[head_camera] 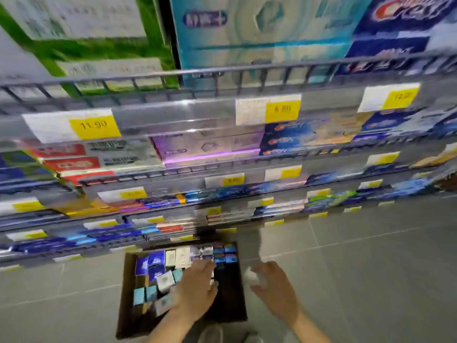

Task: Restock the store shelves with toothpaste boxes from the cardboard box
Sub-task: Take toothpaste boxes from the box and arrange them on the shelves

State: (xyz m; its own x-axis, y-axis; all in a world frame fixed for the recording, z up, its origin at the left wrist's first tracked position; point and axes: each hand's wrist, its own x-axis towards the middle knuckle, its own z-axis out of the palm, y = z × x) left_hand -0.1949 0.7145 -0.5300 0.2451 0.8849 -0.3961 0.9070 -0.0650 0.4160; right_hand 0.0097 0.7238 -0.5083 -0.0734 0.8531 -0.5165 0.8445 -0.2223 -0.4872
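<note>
Cardboard box [128, 298] of upright toothpaste boxes [156, 258]

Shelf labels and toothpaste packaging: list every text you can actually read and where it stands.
"11.90": yellow price tag on the left of the upper grey shelf rail.
"6.80": yellow price tag, middle of the same rail.
"12.", last digits blurred: yellow price tag, right.
All lower tags and box print: too blurred.
</note>
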